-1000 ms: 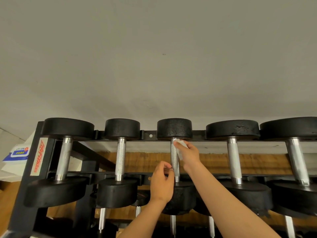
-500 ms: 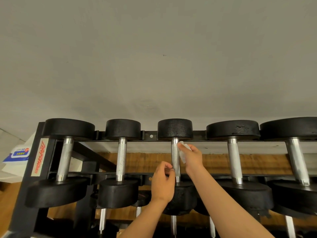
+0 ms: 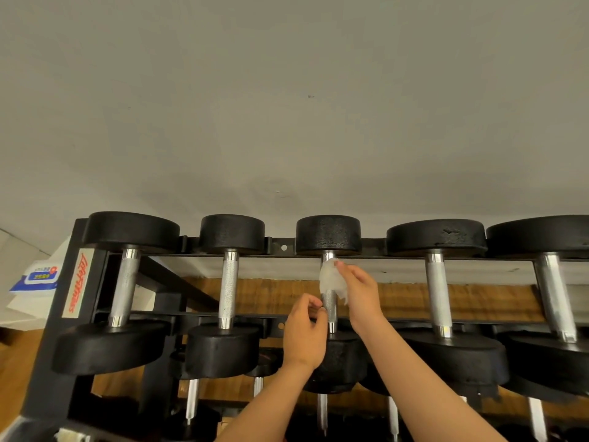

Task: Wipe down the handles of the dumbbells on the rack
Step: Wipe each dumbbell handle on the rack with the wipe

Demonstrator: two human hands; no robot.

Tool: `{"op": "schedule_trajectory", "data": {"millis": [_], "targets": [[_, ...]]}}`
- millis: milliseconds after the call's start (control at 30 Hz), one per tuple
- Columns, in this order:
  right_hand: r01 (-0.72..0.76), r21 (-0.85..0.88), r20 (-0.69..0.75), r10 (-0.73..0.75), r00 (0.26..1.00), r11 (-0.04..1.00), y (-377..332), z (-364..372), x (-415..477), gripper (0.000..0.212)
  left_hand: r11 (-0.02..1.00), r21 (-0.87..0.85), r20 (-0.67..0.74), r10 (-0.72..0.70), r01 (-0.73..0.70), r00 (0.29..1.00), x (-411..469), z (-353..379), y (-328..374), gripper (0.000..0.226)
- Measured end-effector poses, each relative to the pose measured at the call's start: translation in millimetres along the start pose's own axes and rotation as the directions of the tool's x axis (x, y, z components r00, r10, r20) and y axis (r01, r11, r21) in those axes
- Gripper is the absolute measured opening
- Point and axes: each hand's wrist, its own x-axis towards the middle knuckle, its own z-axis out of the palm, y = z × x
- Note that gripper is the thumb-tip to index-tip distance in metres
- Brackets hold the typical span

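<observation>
The handle (image 3: 330, 309) of the third dumbbell (image 3: 328, 234) lies on the rack's (image 3: 277, 247) top row. The right hand (image 3: 360, 291) pinches a white wipe (image 3: 331, 280) against its upper part to rub the metal, while the left hand (image 3: 304, 333) pinches lower down, likely to stop it rolling.

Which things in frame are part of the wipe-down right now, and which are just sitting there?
In the job: white crumpled wipe in the right hand; knurled steel handle of the middle black dumbbell, pinched by the left hand; other steel dumbbell handles on the black metal rack.
Lying about: white packet with blue label beyond the rack's left end.
</observation>
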Motion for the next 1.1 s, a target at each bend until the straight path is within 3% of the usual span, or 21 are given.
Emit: {"op": "schedule_trajectory", "data": {"millis": [100, 233, 400, 667, 933, 1100], "targets": [[0.066, -0.029, -0.017, -0.066, 0.998, 0.997, 4.7, 1.3, 1.0, 0.009, 1.000, 0.005, -0.007, 0.000, 0.001, 1.000, -0.2, 0.2, 0.4, 0.009], [0.019, 0.011, -0.028, -0.018, 0.999, 1.000, 4.0, 4.4, 6.0, 0.029, 1.000, -0.005, -0.010, -0.006, 0.006, 1.000, 0.2, 0.3, -0.2, 0.009], [-0.005, 0.028, 0.022, 0.005, 1.000, 1.000, -0.7, 8.5, 9.3, 0.020, 1.000, -0.013, -0.010, -0.002, 0.001, 1.000, 0.7, 0.6, -0.2, 0.012], [0.061, 0.070, -0.043, -0.058, 0.997, 0.996, 9.7, 9.4, 5.1, 0.012, 1.000, -0.014, -0.010, 0.004, -0.004, 1.000, 0.7, -0.3, 0.7, 0.013], [0.037, -0.024, 0.031, -0.036, 0.999, 0.999, 8.1, 6.2, 8.4, 0.007, 1.000, -0.016, -0.006, 0.004, -0.004, 1.000, 0.7, -0.3, -0.9, 0.013], [0.107, -0.031, -0.084, -0.109, 0.990, 0.994, 18.7, 7.3, 5.5, 0.013, 1.000, 0.003, -0.005, 0.003, -0.003, 1.000, 1.5, -0.1, -1.8, 0.014]]}}
